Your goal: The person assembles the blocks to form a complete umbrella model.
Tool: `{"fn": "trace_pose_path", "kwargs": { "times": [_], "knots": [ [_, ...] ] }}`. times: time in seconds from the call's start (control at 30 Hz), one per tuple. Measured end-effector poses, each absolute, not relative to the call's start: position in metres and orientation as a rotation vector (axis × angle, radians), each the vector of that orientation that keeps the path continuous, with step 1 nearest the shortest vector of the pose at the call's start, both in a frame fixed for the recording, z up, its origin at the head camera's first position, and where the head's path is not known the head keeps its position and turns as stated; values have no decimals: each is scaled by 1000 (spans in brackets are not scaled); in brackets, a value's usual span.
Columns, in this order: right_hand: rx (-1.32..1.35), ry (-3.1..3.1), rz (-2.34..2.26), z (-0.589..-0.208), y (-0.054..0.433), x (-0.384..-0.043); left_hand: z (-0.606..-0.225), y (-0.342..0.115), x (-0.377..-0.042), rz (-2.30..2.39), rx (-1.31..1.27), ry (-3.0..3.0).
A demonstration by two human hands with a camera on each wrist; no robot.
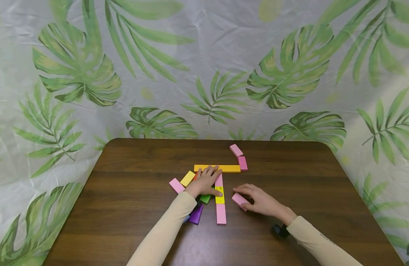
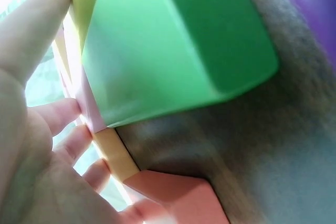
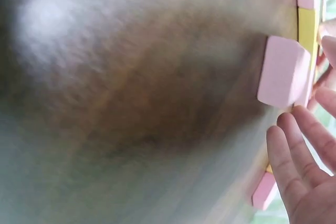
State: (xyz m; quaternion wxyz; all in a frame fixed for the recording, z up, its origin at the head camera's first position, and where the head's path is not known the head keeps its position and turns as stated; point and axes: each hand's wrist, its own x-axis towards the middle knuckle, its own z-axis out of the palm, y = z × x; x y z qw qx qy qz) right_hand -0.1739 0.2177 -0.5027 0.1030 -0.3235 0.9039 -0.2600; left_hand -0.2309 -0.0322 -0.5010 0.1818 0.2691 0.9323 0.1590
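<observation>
My left hand [image 1: 205, 184] lies with spread fingers over a column of blocks. In the column, a pink block [image 1: 219, 180] stands above a yellow block [image 1: 220, 199], with another pink block [image 1: 221, 214] below. The thumb touches the yellow block, and the fingertips reach the orange strip [image 1: 229, 169] across the column's top. A green block [image 2: 152, 51] and a red block [image 2: 178, 198] sit near the left palm. To the right, my right hand [image 1: 264, 199] has its thumb and fingers around a loose pink block [image 3: 283, 72]; its fingers look straight, without a clear grip.
Darker pink [image 1: 242, 163] and pink [image 1: 236, 150] blocks angle up from the strip's right end. Left of the left hand lie a yellow block [image 1: 188, 178], a pink block [image 1: 176, 185] and a purple block [image 1: 196, 214]. The brown table [image 1: 124, 192] meets a leaf-patterned curtain [image 1: 217, 55].
</observation>
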Motion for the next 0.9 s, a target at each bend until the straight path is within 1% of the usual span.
{"fn": "trace_pose_path", "kwargs": {
  "times": [0.2, 0.5, 0.9],
  "knots": [
    [-954, 2664, -687, -505, 216, -169, -500, -33, -230, 460, 761, 2628],
    [-947, 2694, -688, -509, 215, -164, -500, -34, -231, 457, 759, 2625],
    [-959, 2790, -715, -510, 218, -175, -500, -33, -230, 479, 760, 2615]
  ]
}}
